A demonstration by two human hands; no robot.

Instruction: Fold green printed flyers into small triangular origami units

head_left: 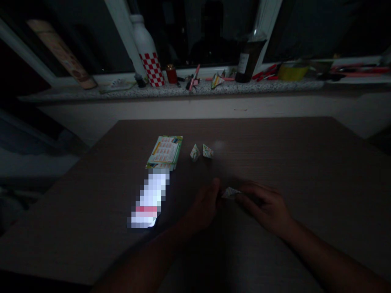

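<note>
Brown wood-grain worktop lies bare from 1 to 4 o'clock of the hands, and its far edge stops short of a speckled stone windowsill. I see the left hand and right hand meet at centre, the fingers of both pinching a small folded printed paper piece.

At 11 o'clock sit two small folded paper triangles and a stack of green-edged printed sheets, its print too small to read. A lit phone lies at 9.

On the sill stand a white bottle with red-and-white checks and a dark glass bottle; its label is unreadable and the contents are hidden.
</note>
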